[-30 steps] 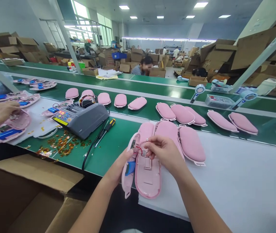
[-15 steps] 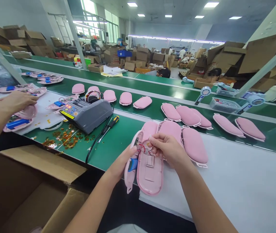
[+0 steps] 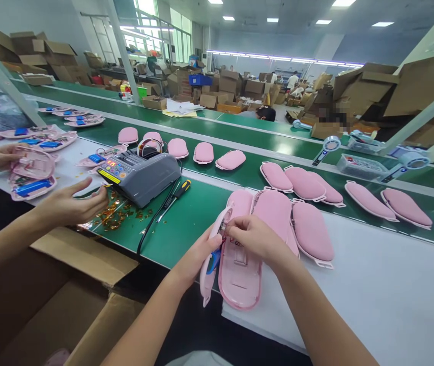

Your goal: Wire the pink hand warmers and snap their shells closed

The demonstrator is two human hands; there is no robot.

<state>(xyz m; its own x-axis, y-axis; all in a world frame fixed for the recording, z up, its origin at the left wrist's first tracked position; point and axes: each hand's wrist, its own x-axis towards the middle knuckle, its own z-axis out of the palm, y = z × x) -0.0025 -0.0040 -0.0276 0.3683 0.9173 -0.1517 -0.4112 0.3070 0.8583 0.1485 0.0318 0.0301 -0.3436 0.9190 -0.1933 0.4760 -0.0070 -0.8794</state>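
My left hand [image 3: 196, 254] grips the left half of an opened pink plastic casing [image 3: 239, 277], with a blue battery [image 3: 212, 260] showing by the thumb. My right hand [image 3: 253, 236] pinches small wires and parts at the top of the casing's inner side. The casing rests at the near edge of a white mat [image 3: 373, 284]. Three closed pink shells [image 3: 293, 218] lie just behind it.
A co-worker's hand [image 3: 67, 206] reaches towards a grey tape dispenser [image 3: 140, 175] on the left; their other hand [image 3: 1, 155] holds pink parts. A screwdriver [image 3: 176, 190] and amber tape scraps [image 3: 115, 213] lie on the green belt. More pink shells [image 3: 304, 183] line the conveyor. An open cardboard box [image 3: 49, 295] stands below left.
My right hand has closed in tighter on the wiring at the casing's top. The co-worker's nearer hand has moved right, towards the tape dispenser. The view shifted slightly.
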